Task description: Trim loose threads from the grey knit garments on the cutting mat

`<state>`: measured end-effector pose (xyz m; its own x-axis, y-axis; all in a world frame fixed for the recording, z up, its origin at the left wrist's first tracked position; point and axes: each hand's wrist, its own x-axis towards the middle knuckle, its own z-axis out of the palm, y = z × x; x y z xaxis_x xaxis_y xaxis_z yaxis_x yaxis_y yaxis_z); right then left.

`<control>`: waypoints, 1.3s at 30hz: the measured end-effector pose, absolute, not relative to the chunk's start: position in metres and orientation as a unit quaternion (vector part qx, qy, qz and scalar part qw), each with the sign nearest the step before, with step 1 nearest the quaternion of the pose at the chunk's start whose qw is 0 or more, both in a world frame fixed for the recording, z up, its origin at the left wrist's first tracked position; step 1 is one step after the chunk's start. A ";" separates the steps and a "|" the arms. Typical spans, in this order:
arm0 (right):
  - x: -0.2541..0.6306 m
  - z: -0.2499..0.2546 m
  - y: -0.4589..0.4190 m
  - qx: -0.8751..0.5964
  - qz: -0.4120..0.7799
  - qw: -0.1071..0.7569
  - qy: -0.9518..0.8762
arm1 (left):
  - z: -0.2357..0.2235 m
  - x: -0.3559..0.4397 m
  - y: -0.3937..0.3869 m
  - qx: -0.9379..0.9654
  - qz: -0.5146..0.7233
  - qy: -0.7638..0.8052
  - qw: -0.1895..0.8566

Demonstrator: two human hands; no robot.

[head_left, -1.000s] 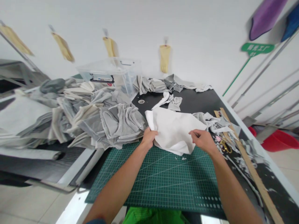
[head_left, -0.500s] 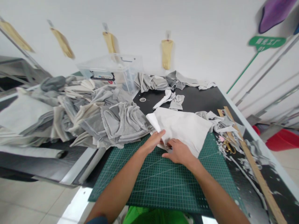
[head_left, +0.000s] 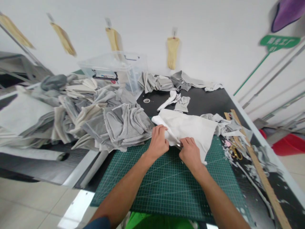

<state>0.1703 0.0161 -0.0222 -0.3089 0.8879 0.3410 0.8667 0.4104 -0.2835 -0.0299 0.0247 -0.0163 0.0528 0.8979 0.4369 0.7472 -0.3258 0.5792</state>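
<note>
A white piece of cloth (head_left: 194, 125) lies raised and partly folded on the green cutting mat (head_left: 166, 184). My left hand (head_left: 158, 143) is closed on the cloth's rolled left edge. Close beside it, my right hand (head_left: 190, 152) is closed with its fingertips pinching the near edge of the same cloth. A small shiny spot shows by the right fingertips; what it belongs to I cannot make out. The underside of the cloth and the insides of both hands are hidden.
Left of the mat lies a large heap of grey and beige cloths (head_left: 126, 125), with a clear plastic bin (head_left: 130, 74) behind. At right are gold-handled scissors (head_left: 235, 153), fabric scraps (head_left: 267, 152) and a long wooden strip (head_left: 260, 171). A tape roll (head_left: 146, 100) lies behind the cloth.
My left hand has closed into a tighter grip on the cloth edge. The right hand has shifted slightly right and gone from spread fingers to a pinch on the cloth.
</note>
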 end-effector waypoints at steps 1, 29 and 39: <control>0.172 -0.020 0.016 -0.533 0.016 0.238 -0.812 | -0.016 -0.029 0.023 0.749 0.362 0.552 0.056; 0.227 0.084 0.044 -0.458 0.144 0.248 -0.841 | 0.007 -0.025 0.049 0.498 0.535 0.535 0.424; 0.188 0.063 0.082 -0.491 0.293 0.276 -0.773 | 0.051 -0.025 0.072 0.587 0.484 0.338 0.554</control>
